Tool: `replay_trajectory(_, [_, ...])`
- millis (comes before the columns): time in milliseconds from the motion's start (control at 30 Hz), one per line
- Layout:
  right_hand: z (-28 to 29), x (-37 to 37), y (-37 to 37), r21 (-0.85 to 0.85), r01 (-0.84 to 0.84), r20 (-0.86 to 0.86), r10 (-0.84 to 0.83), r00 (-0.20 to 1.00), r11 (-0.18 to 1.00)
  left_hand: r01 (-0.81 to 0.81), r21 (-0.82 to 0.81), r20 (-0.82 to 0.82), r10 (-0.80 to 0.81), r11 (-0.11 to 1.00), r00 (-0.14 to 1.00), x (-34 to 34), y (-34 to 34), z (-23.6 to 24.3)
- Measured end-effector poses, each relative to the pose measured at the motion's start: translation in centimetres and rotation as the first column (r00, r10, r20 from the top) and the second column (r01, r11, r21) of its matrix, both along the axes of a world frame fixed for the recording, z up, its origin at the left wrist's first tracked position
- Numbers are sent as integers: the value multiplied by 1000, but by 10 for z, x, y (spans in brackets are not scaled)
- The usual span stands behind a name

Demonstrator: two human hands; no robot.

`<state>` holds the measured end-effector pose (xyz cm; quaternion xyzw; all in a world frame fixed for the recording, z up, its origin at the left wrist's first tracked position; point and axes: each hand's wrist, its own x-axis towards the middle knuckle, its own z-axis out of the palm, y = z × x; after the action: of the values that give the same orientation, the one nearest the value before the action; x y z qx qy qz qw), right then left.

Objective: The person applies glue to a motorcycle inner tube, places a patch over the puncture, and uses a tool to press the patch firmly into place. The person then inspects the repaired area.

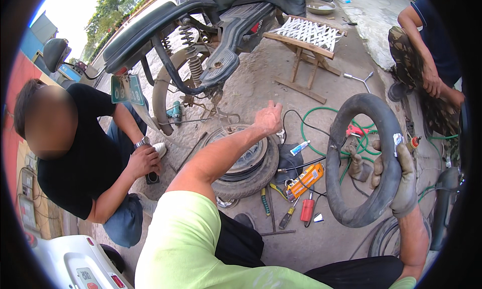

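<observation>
My left hand (pixel 268 118), bare, reaches out over the far right side of a scooter wheel (pixel 271 161) lying flat on the ground. Its partly foreshortened fingers look apart, with nothing visible in them. In a grey work glove, my right hand (pixel 404 186) grips the right side of a black inner tube (pixel 344 193), its fingertips showing inside the ring. The tube is held up off the ground and bears a small silvery patch (pixel 397 139). Through the ring, a loose glove (pixel 357 166) shows. A blue-and-white tube of paste (pixel 300 147) lies beside the wheel.
Pliers (pixel 265 201), a screwdriver (pixel 286 218), a red tool (pixel 307 209) and an orange box (pixel 305 181) lie before me. A green hose (pixel 303 122) loops behind. A scooter (pixel 216 70) and folding stool (pixel 314 40) stand beyond; people crouch left (pixel 75 133) and right (pixel 427 53).
</observation>
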<state>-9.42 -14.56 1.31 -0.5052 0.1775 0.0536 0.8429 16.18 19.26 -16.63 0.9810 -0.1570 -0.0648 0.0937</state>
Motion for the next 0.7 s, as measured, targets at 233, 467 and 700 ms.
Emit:
replay_trajectory(233, [4,-4,7,-36,-85,84,87,993,996,490,-341,2,-520,802,854,-61,-77,-8])
replay_trajectory(467, [8,-10,4,-53,-69,86,74,994,996,562,-414,-120,-655,716,746,-69,-94,14])
replay_trajectory(700, [6,4,-10,31,-125,12,125,992,992,246,-675,-290,-556,696,779,-49,-76,56])
